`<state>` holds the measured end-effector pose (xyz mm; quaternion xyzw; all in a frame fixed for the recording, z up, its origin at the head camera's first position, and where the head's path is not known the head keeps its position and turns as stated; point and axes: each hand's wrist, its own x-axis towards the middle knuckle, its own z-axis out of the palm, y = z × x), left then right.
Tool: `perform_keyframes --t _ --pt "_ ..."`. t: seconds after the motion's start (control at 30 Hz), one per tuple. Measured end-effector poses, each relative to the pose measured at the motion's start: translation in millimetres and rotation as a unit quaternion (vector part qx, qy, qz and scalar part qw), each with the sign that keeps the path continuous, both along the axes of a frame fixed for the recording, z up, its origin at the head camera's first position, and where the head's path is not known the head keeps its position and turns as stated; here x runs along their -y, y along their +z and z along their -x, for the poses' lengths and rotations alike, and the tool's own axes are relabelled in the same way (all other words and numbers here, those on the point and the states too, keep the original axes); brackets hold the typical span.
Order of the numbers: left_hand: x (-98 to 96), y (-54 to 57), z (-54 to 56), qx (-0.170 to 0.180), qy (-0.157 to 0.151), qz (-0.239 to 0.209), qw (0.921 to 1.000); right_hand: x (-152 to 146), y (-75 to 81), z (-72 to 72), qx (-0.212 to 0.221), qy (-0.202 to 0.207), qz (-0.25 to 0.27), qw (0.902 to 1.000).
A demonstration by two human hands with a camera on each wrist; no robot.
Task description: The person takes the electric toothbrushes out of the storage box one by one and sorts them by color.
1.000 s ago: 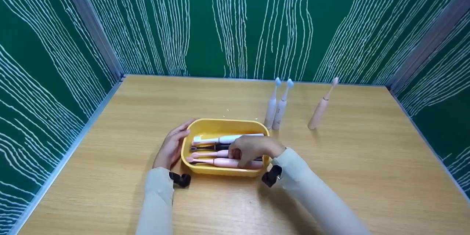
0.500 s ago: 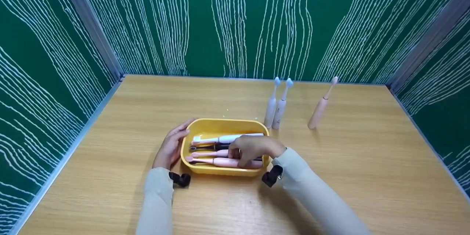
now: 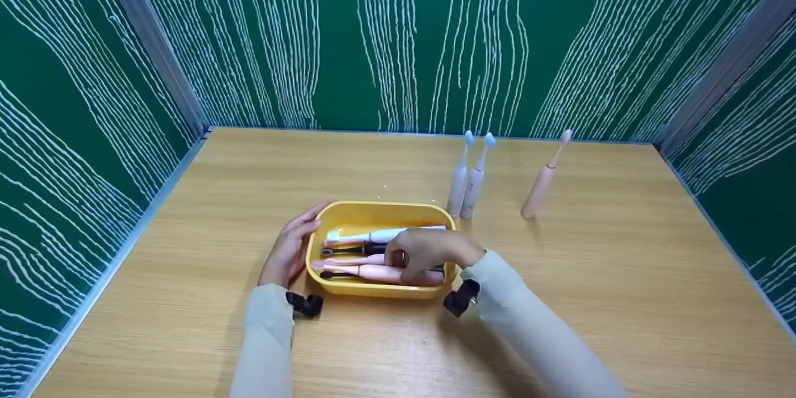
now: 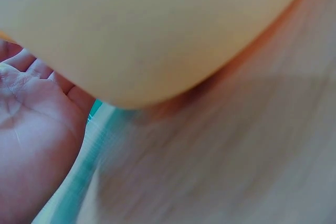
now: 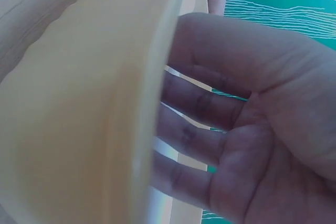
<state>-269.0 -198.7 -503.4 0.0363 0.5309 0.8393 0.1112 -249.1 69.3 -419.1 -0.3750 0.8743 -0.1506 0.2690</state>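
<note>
A yellow plastic bin (image 3: 373,291) stands on the table with several electric toothbrushes lying in it. My left hand (image 3: 291,252) holds the bin's left side, thumb at the rim; the left wrist view shows its palm beside the wall. Reaching over the right end, my right hand (image 3: 429,249) pinches the nearest pink electric toothbrush (image 3: 376,272) by its handle. The bin's wall hides the fingertips in the right wrist view. Beside that brush are a second pink toothbrush (image 3: 348,261), a black toothbrush (image 3: 373,249) and a white toothbrush (image 3: 385,235). Another black brush head (image 3: 329,275) shows below the held brush.
Two pale toothbrushes with blue heads (image 3: 457,189) (image 3: 474,193) stand upright behind the bin's right corner. Farther right, a pink toothbrush (image 3: 540,189) stands upright. Small white bits (image 3: 385,186) lie behind the bin. Green panels with white lines (image 3: 423,37) enclose the table.
The head end of the nearest pink toothbrush has shifted slightly left and away, uncovering more of the black brush head below. The right fingers moved slightly left with it; the left hand stayed put.
</note>
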Motion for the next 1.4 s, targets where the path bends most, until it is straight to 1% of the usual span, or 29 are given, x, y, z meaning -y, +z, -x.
perform_keyframes --t 0.2,0.43,0.5,0.73,0.97,1.17,1.3,1.4 --pt "0.3 -0.9 0.1 0.002 0.002 -0.006 1.0000 0.2 -0.2 0.0 -0.001 0.001 0.007 1.0000" --pt "0.3 -1.3 0.0 -0.001 0.002 -0.002 1.0000 0.2 -0.4 -0.3 -0.001 -0.003 0.019 0.9998" --pt "0.6 -1.1 -0.4 -0.002 -0.001 -0.001 1.0000 -0.3 -0.4 -0.1 0.000 -0.003 0.024 0.9997" --pt "0.4 -0.4 -0.9 0.002 -0.003 -0.004 1.0000 -3.8 -1.5 1.1 -0.011 0.010 0.053 0.9985" --pt "0.4 -0.8 -0.5 -0.001 -0.003 -0.003 1.0000 -5.9 0.6 0.8 -0.020 0.012 0.057 0.9981" --pt "1.4 -1.4 0.3 -0.011 -0.010 0.002 0.9999 -8.0 1.2 0.3 -0.011 0.002 0.055 0.9984" --pt "1.3 -1.4 0.1 -0.011 -0.007 0.002 0.9999 -10.1 2.0 0.3 -0.006 -0.004 0.054 0.9985" --pt "0.9 -1.0 0.1 -0.007 -0.003 0.002 1.0000 -11.7 2.6 0.3 -0.011 -0.004 0.057 0.9983"
